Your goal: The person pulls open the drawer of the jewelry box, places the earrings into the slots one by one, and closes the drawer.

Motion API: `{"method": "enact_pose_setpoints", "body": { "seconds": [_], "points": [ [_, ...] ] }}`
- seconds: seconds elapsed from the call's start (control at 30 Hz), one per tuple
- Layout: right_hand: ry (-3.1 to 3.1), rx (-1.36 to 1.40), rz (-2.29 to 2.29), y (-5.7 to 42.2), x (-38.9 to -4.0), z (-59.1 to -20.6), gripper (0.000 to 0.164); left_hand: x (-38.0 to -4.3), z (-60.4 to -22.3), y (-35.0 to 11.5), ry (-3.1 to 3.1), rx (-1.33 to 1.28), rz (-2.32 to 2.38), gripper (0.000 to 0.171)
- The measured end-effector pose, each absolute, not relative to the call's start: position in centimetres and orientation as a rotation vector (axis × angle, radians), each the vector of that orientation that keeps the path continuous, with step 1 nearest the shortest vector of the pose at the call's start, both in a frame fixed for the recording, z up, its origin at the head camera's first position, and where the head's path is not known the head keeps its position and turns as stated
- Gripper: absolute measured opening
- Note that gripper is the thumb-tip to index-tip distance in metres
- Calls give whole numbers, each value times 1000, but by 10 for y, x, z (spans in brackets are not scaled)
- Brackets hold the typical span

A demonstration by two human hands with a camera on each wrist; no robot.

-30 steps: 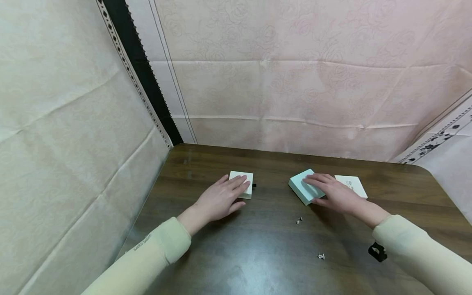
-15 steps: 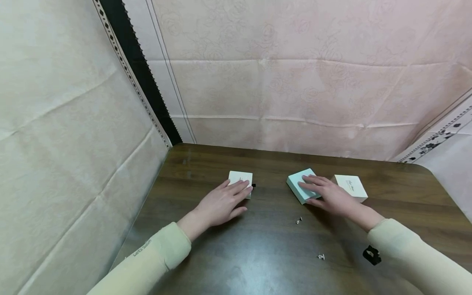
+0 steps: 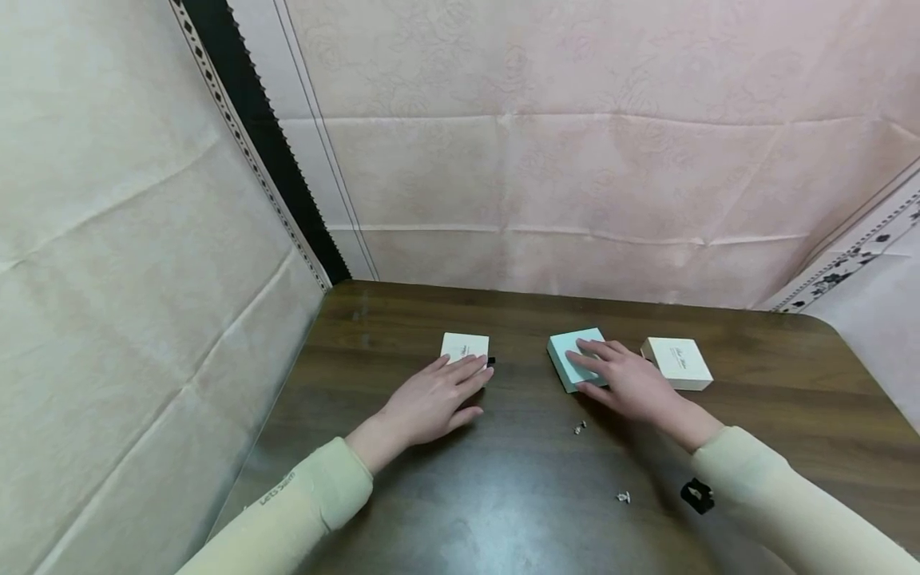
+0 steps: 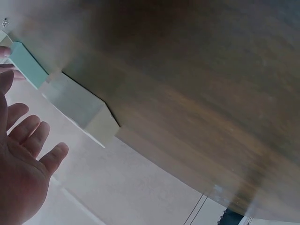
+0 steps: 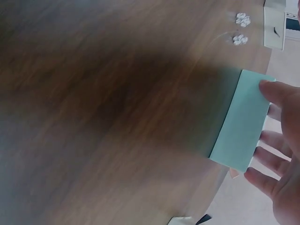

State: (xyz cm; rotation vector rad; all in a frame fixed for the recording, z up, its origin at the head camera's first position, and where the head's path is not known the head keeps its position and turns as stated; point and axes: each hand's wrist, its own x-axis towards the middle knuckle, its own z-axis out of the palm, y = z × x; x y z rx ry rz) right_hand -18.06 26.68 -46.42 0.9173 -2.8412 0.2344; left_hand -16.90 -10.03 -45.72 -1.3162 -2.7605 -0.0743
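Left hand (image 3: 427,399): fingers straight, spread a little, holding nothing; tips over the near part of a white jewellery box (image 3: 463,345) with a black ribbon tab (image 3: 492,361) at its right side, contact can't be told. Right hand (image 3: 625,383): fingers nearly straight on top of a teal jewellery box (image 5: 243,122), thumb at its near side, no firm grip visible. Teal box lies on the dark wood tabletop (image 3: 431,511), between that white box and a second white box with printed lid (image 3: 679,361), closer to the second. Two small flower-shaped earrings (image 5: 243,19), by the look, lie nearer the person. Risks: uneven finger pressure could twist the teal box; pushing too far left could bump it into the ribbon-tab box; a low wrist or thumb dragged back could sweep the earrings, the upper one being just in front of the thumb. Versus a second ago: teal box is farther left and sits squarer, right hand shifted left with it, printed-lid box is more uncovered, left fingers cover less of their lid. Earrings show no clear shift.
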Motion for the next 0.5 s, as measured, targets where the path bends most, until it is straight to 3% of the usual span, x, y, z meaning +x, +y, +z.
{"method": "enact_pose_setpoints", "body": {
  "seconds": [0.5],
  "points": [
    [-2758, 898, -15, 238, -185, -463, 49, -152, -453, -77, -2776, -1351, -74, 62]
  ]
}}
